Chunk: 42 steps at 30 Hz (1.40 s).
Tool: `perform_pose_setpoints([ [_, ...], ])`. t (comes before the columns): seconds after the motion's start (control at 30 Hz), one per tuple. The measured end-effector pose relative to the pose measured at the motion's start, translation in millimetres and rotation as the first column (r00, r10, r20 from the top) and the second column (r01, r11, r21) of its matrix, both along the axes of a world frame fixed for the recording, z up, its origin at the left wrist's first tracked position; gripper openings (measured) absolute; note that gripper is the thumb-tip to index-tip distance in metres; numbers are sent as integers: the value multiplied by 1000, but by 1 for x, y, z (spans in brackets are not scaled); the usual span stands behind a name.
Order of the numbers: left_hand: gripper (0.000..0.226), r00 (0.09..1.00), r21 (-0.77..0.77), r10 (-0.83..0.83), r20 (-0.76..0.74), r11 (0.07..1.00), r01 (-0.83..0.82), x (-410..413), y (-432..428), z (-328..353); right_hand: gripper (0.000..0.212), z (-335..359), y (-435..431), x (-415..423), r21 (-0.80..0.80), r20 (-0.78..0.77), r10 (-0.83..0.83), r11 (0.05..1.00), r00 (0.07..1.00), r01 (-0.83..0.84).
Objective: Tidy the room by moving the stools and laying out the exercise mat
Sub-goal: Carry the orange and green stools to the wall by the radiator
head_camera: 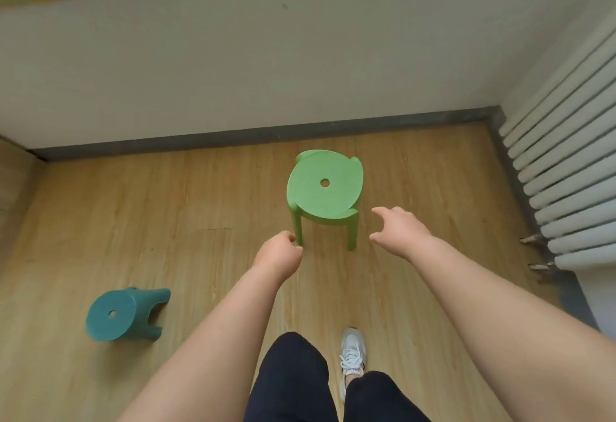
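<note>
A light green stool (325, 186) stands upright on the wooden floor near the far wall, round seat up with a hole in its middle. A dark teal stool (123, 315) lies tipped on its side at the lower left. My left hand (278, 253) hovers just in front of the green stool's near left leg, fingers loosely curled, holding nothing. My right hand (398, 228) reaches out to the right of the seat with fingers spread, a little apart from the stool. No exercise mat is in view.
A white radiator (566, 168) runs along the right wall, with pipe ends near the floor. A grey skirting board (233, 136) lines the far wall. My legs in dark trousers and a white shoe (351, 356) are at the bottom.
</note>
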State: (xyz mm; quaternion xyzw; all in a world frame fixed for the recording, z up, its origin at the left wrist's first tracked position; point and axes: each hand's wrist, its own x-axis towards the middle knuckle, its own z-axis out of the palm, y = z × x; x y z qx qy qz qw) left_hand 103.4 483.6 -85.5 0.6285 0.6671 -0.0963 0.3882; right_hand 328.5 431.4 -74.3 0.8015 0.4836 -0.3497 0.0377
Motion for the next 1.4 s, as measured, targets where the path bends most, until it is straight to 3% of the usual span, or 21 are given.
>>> perform_pose_setpoints([
  [0.2,36,990,-69,-121,-75,991,116,14,76,-25,63,-26,66,3,-36,-55,-32,999,998,30],
  [0.63,36,953,-213,-267,-146,949,233,46,247,-119,70,-121,180,28,-165,-144,-387,917,911,364],
  [0.8,45,982,-251,-152,-109,960,120,67,271,-183,87,-189,201,42,-217,-215,-475,875,853,433],
  [1.0,57,990,-257,16,-139,965,-52,77,288,-260,83,-268,214,64,-227,-255,-571,820,780,526],
  [1.13,59,973,-343,216,-81,910,-231,78,297,-298,77,-304,219,74,-281,-293,-621,783,727,556],
  [1.27,60,925,-420,371,-78,830,-368,74,304,-317,69,-326,225,75,-345,-344,-719,695,604,632],
  [1.4,61,868,-545,496,-9,726,-421,69,311,-324,67,-338,230,73,-438,-418,-837,525,352,730],
])
